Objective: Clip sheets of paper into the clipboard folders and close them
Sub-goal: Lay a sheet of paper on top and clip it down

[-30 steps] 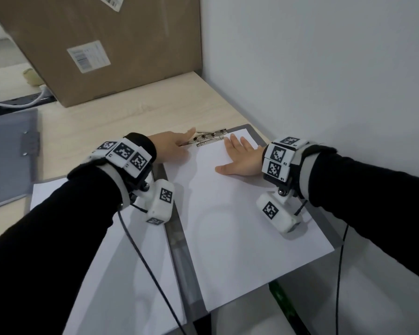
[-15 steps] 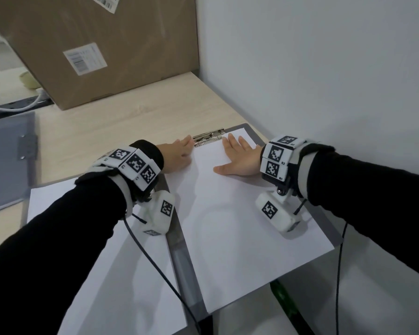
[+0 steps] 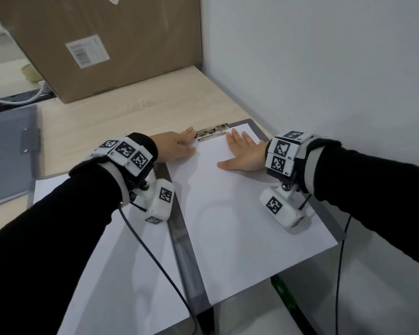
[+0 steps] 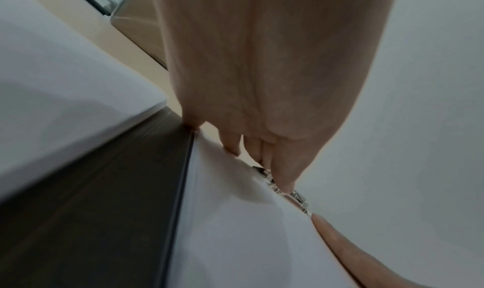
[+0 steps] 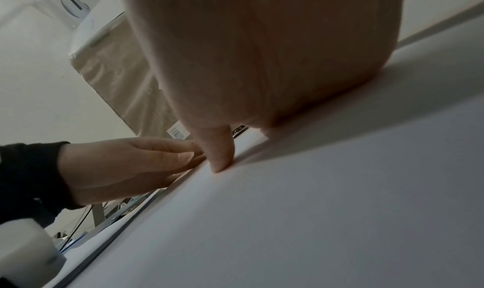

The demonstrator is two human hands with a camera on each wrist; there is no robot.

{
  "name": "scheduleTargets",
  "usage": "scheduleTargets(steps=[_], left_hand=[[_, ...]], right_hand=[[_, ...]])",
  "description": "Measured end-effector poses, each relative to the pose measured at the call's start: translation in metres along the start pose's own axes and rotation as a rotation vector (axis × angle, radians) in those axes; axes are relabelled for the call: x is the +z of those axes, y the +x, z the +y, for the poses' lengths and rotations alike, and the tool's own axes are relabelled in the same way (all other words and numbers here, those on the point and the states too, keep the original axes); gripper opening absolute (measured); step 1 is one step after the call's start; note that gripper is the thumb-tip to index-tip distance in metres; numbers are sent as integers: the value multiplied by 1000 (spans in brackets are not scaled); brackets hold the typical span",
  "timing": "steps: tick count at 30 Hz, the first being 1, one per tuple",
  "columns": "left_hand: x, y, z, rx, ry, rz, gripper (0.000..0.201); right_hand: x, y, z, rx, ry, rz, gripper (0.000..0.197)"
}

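Note:
A grey clipboard folder (image 3: 182,238) lies open on the desk. On its right half a white sheet (image 3: 240,226) has its top edge under the metal clip (image 3: 212,132). My left hand (image 3: 177,147) rests at the sheet's top left corner with straight fingers, its fingertips touching the clip's (image 4: 298,199) left end. To the right of the clip, my right hand (image 3: 242,153) lies flat on the sheet, thumb spread; the right wrist view shows the thumb (image 5: 220,151) pressing the paper (image 5: 314,209). Another white sheet (image 3: 121,274) lies on the left half under my left forearm.
A second grey folder (image 3: 7,153) lies shut at the left edge. A cardboard box (image 3: 119,44) stands at the back, with a white cable (image 3: 15,99) beside it. A white wall (image 3: 324,81) runs close along the right. The open folder overhangs the desk's front edge.
The clip stood raised under my left fingers and now lies down on the sheet's top edge. My left hand has eased back slightly. The right hand has stayed flat on the paper.

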State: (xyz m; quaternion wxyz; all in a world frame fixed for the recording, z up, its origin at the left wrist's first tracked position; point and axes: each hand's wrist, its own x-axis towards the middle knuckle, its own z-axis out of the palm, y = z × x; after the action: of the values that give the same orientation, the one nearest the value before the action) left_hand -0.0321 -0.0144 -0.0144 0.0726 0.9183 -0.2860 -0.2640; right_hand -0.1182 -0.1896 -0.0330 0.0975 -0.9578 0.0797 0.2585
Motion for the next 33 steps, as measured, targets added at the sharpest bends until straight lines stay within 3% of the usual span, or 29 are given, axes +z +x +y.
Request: scheduleTargets(steps=[7,12,14,18,22,29,33], left_hand=[[-2,-13,5,-15,-123,239,54],[5,-51,-3,-37,-175,320,52],[12,-72,-12,-82,-228,368,51],[43,-122,-35,-203,-257,419,53],[71,-167,-57,-363,-268,465,59],[102,-215,-89,-749,-264,491,66],[107,-225,-98,-817,-390,506,69]], right_hand=[[-2,-2,-2,3,46,51,85],[-10,-14,0,32,99,200,83],[-9,-30,-2,41,122,185,78],[14,-72,-14,-50,103,150,70],[42,-113,-35,-146,24,57,76],[69,-127,-55,-105,-185,-31,90],[75,-125,-54,-88,-196,-8,92]])
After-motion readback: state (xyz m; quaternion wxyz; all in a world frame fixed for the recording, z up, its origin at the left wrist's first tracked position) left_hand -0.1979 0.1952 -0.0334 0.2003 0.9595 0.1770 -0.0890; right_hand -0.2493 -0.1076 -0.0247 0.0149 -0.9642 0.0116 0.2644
